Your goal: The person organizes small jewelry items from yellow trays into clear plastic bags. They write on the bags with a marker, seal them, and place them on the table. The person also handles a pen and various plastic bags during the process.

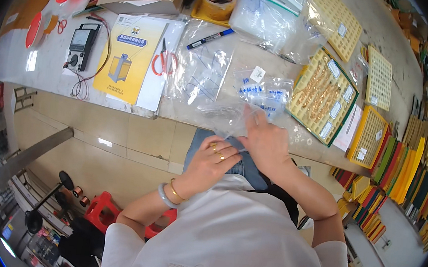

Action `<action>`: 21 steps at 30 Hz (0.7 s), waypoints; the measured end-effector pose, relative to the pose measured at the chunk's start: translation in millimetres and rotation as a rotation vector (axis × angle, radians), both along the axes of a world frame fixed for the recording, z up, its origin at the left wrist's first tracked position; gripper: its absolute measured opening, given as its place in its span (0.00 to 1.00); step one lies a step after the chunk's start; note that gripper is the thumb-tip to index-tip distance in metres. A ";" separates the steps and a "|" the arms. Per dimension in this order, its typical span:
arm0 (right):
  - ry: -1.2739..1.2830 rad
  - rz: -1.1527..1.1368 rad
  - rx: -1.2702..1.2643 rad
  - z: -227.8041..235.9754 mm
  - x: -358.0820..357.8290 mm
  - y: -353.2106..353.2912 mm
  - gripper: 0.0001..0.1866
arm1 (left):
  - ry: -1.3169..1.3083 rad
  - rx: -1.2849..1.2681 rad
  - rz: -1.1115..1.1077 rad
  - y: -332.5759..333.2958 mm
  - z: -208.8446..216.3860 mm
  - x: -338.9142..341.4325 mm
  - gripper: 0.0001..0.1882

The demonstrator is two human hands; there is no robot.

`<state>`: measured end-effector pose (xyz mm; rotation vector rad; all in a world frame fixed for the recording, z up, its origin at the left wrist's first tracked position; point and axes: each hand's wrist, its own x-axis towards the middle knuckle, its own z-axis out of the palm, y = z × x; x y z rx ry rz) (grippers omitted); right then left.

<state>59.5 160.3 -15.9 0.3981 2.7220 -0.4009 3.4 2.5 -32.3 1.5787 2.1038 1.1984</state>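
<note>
At the table's front edge, a clear plastic bag [224,118] stretches between my two hands. My left hand [212,159], with rings on its fingers, is curled closed on the bag's near edge. Fingers bent over the bag's right side, my right hand [268,142] grips it there; its fingertips are partly hidden. Just beyond lies a flat zip bag with blue handwriting [268,92], a small white label [258,74] on top. Right of it, a green-edged tray [325,95] holds many small gold-coloured metal parts in its middle.
Red-handled scissors [163,61], a blue marker [210,38] and a yellow booklet [129,59] lie to the left, with an analog meter [82,42] beyond. Tape rolls [218,1] and a stapler [282,0] are at the back. Yellow gridded trays [368,134] stand right. A red stool [102,210] is below.
</note>
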 end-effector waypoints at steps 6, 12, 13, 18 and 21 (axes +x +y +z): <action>-0.041 0.162 0.100 -44.7 39.6 -12.9 0.27 | -0.097 0.009 -0.140 -1.9 -26.9 24.4 0.06; 0.068 0.183 0.008 -74.7 50.6 -29.9 0.29 | -0.133 -0.048 -0.190 -17.4 -40.2 25.9 0.06; 0.050 0.184 -0.008 -75.7 45.3 -30.1 0.29 | -0.140 -0.032 -0.165 -17.8 -41.2 23.8 0.06; 0.073 0.080 -0.282 -56.5 15.7 -6.0 0.27 | -0.048 0.126 0.114 -13.7 -30.2 -9.7 0.07; 0.068 -0.201 -0.648 -48.3 5.7 22.1 0.23 | -0.437 0.049 0.682 -23.8 -40.1 -30.4 0.15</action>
